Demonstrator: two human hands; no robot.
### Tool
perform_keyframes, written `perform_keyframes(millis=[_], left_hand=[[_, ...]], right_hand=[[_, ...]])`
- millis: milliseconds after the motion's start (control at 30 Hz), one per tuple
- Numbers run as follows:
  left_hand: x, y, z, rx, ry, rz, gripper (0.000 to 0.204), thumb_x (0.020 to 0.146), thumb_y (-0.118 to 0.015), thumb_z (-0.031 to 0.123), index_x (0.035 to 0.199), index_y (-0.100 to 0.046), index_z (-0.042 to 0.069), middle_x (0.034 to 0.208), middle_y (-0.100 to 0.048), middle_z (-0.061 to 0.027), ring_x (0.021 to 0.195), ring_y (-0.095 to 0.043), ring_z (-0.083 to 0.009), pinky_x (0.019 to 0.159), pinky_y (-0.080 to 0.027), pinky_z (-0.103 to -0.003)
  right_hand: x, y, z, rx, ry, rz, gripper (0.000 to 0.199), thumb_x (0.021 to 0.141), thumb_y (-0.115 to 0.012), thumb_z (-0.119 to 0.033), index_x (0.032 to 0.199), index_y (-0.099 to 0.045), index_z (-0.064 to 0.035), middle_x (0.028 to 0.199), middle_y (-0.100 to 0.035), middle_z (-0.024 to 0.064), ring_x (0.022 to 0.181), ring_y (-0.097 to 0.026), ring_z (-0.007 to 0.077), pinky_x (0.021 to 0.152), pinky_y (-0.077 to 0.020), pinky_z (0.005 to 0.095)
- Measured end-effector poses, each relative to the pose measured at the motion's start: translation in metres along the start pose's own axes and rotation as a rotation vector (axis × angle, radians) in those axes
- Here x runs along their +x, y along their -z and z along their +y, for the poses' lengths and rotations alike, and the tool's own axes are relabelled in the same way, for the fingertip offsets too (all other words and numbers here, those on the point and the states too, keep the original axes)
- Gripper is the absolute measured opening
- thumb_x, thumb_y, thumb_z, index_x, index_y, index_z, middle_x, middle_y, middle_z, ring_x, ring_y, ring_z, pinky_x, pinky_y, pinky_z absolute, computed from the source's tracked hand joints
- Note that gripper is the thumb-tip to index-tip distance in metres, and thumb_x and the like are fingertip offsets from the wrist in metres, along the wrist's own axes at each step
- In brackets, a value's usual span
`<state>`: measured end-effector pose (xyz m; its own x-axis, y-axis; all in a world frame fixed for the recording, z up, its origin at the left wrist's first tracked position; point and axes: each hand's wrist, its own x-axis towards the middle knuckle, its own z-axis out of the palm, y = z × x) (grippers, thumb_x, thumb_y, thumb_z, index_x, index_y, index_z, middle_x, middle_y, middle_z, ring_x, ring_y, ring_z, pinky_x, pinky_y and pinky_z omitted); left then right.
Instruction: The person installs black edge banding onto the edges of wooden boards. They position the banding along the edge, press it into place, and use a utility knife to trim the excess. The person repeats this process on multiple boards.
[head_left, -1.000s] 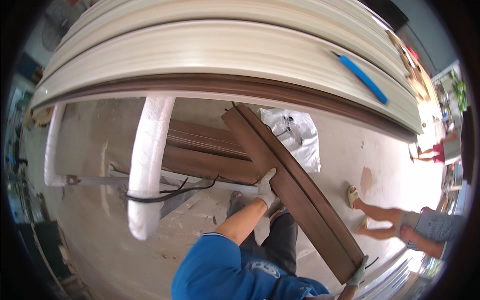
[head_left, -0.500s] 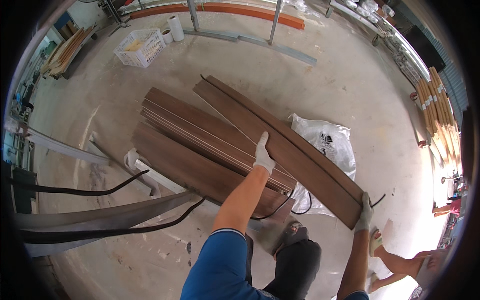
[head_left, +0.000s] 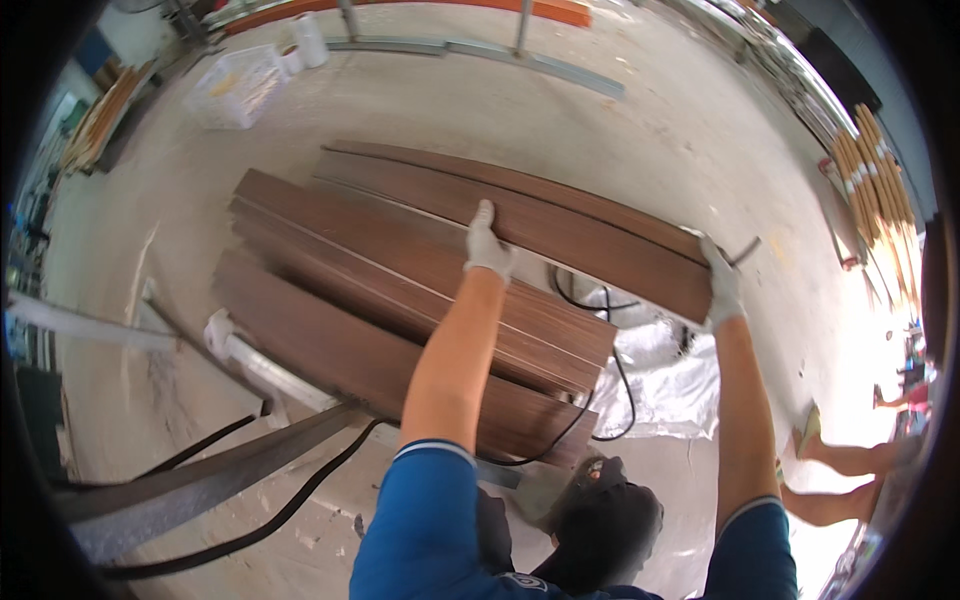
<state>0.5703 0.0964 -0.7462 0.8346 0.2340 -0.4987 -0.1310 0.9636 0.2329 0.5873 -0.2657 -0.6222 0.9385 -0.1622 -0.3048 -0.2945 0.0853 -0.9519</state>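
A long brown wood-grain board (head_left: 600,245) with a dark groove along it is held up over the far side of a stack. My left hand (head_left: 487,245), in a white glove, grips its near edge around the middle, thumb lying on top. At the right end my right hand (head_left: 723,285), also gloved, is closed around the board's end. A short black strip (head_left: 745,252) sticks out beyond that end. Below lie more brown boards (head_left: 420,265), stacked side by side, with another board (head_left: 310,315) nearest me. Black rubber strips (head_left: 630,390) loop out from their right ends.
A shiny white plastic sack (head_left: 670,390) lies on the floor under the board's right end. Grey metal bars (head_left: 220,470) and a black strip (head_left: 300,495) reach in at left. Behind stand a white crate (head_left: 235,90) and rolls (head_left: 310,42). Another person's legs (head_left: 840,480) show at right.
Both hands have carried the board up and away from me, turning it flatter across the view. Its right end has moved off much of the sack, and the head view has shifted.
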Motion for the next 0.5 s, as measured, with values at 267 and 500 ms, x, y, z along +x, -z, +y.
perform_keyframes(millis=[267, 500], left_hand=[[-0.102, 0.040, 0.083, 0.962, -0.292, -0.444, 0.048, 0.105, -0.037, 0.008, 0.152, -0.034, -0.001, 0.142, -0.050, -0.0219, 0.133, -0.052, -0.0327, 0.117, -0.043, -0.042], [-0.229, 0.069, 0.104, 0.732, -0.404, 0.034, 0.056, 0.109, -0.050, 0.032, 0.151, -0.040, -0.003, 0.137, -0.055, -0.0201, 0.125, -0.059, -0.0326, 0.110, -0.050, -0.044]], right_hand=[[0.086, -0.010, 0.132, -0.317, -0.064, 0.243, 0.089, 0.075, -0.088, -0.057, 0.137, -0.062, 0.0019, 0.132, -0.066, 0.0171, 0.122, -0.061, 0.0290, 0.103, -0.0480, 0.0408], [0.115, -0.084, 0.195, -0.245, -0.071, 0.213, 0.084, 0.078, -0.086, -0.054, 0.134, -0.063, 0.0040, 0.130, -0.067, 0.0173, 0.120, -0.062, 0.0286, 0.103, -0.0481, 0.0397]])
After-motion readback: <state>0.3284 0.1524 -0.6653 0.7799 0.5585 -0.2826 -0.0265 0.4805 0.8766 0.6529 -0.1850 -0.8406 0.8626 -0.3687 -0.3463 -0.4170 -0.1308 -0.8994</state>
